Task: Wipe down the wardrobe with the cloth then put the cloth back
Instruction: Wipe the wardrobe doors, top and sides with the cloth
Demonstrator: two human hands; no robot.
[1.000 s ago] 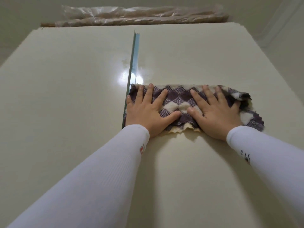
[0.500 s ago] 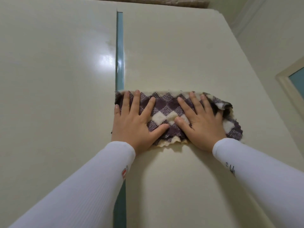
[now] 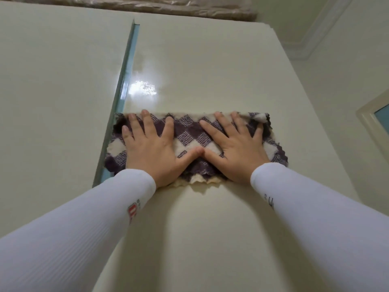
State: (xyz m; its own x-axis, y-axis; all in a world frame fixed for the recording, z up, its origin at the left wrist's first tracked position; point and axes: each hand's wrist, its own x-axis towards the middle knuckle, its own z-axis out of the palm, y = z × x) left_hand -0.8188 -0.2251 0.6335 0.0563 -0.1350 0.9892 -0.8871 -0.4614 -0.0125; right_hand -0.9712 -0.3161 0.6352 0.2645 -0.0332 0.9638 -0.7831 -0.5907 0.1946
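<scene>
Partly under left hand (image 3: 151, 151) and right hand (image 3: 239, 153), cloth (image 3: 189, 130) on wardrobe (image 3: 210, 66).

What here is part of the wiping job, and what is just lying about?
In the job: cloth, wardrobe, left hand and right hand, both pressed flat on the cloth.
Lying about: plastic-wrapped bundle on top of the wardrobe, window at right.

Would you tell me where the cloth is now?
Head view: the cloth lies on the wardrobe's right door, beside the centre strip, under the left hand and right hand.
</scene>
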